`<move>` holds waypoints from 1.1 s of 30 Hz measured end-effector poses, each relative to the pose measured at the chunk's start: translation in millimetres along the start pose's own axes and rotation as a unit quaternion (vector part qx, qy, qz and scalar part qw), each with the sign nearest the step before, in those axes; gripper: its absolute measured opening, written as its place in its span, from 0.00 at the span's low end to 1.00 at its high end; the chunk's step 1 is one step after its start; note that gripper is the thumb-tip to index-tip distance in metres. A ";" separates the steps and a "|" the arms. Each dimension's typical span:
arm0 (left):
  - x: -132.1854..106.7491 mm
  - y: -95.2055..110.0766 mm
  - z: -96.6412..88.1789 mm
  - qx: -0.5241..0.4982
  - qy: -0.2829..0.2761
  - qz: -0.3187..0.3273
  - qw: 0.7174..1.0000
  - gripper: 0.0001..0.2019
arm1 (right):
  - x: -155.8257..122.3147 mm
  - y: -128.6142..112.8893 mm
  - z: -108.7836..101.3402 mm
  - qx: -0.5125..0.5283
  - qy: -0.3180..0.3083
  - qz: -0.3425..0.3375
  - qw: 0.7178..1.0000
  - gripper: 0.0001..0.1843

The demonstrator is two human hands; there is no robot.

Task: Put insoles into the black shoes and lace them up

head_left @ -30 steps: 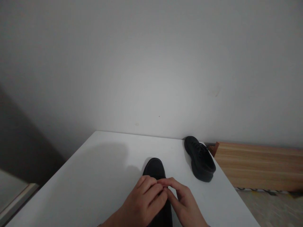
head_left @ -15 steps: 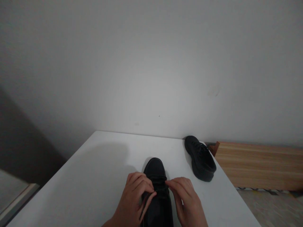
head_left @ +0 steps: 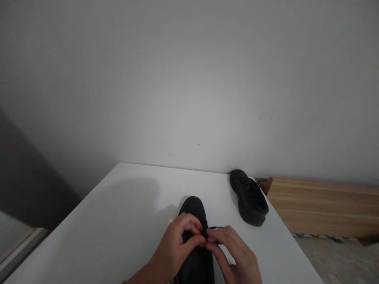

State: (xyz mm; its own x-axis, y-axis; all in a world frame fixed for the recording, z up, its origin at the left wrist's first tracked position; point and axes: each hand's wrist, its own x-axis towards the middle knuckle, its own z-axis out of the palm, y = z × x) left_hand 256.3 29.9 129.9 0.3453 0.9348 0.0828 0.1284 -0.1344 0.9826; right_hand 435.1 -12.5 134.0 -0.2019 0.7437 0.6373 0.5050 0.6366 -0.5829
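A black shoe stands on the white table right in front of me, toe pointing away. My left hand and my right hand meet over its laces, both with fingers pinched together. Each hand grips a black lace; a short bit of lace sticks out to the right above my right hand. The rear half of the shoe is hidden under my hands. A second black shoe lies at the table's far right corner, apart from both hands.
A plain white wall rises behind the table. A wooden board lies low to the right of the table, beside the second shoe. A dark floor strip and a pale ledge show at the lower left.
My hands were touching over the shoe, moved apart half a second ago, and now have come together again, pinching the laces. Both shoes stay in place.
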 end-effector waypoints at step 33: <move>-4.7 -2.3 7.0 0.355 0.064 0.423 0.831 0.13 | 14.8 8.7 3.9 0.100 -0.114 0.179 0.972 0.10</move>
State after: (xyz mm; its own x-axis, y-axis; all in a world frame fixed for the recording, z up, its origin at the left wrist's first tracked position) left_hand 260.9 23.5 126.1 0.4957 0.4283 0.7555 0.4221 -0.8791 0.2215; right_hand 433.3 4.9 136.4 -0.2358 0.9361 0.2609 0.4089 0.3391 -0.8472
